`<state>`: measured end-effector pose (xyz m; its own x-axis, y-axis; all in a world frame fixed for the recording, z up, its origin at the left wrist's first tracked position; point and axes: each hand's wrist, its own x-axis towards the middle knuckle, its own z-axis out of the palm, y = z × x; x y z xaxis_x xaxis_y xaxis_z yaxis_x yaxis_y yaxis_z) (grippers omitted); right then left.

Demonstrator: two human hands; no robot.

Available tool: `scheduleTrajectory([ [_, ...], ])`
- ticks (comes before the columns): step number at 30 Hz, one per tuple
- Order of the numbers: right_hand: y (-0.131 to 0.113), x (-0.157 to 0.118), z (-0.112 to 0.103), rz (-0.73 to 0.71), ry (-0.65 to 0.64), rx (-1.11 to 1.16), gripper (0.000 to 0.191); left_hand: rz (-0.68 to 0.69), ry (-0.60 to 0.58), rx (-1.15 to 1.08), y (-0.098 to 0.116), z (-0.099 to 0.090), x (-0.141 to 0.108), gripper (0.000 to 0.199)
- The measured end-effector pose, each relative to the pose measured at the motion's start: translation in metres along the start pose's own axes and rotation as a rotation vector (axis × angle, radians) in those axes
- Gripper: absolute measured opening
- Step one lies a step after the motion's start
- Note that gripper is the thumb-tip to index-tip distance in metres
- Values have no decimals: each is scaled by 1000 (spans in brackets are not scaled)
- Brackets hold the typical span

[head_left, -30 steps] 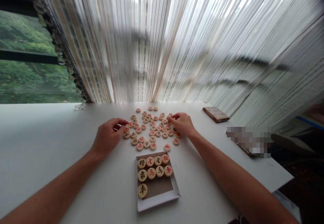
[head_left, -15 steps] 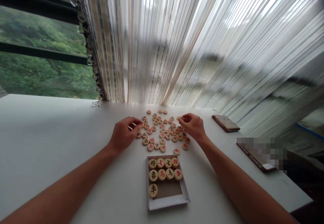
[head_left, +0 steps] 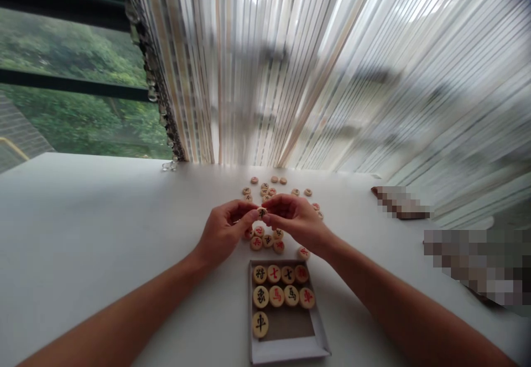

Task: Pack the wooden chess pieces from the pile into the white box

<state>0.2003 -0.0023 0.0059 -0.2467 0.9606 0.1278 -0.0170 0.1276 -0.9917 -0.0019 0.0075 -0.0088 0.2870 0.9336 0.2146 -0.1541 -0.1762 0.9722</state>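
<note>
Over the scattered pieces, my left hand and my right hand meet. Between their fingertips is a round wooden Chinese chess piece with a black character facing me; both hands pinch it. Below them stands a shallow white box, in which several pieces lie face up in rows. Two rows are full, with black and red characters. A single black-marked piece sits at the left of the third row, beside bare brown bottom. Loose pieces lie under and behind my hands, partly hidden.
A white table carries everything. On its right side lie a brown-edged flat object and another, blurred by pixels. A string curtain hangs along the far edge, with small clear beads at its left foot.
My hands have come together from either side of the loose pieces and now share a black-marked Chinese chess piece. The pieces in the box are the same. The view has shifted slightly.
</note>
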Motion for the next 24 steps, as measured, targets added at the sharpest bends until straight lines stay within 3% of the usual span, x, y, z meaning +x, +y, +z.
scheduleTrajectory([
  [9,2,-3,-3,101,-5,121,34,-32,-31,-63,1,3,-1,17],
  [24,-2,-7,4,-3,39,130,29,31,-1,-58,3,4,-3,19],
])
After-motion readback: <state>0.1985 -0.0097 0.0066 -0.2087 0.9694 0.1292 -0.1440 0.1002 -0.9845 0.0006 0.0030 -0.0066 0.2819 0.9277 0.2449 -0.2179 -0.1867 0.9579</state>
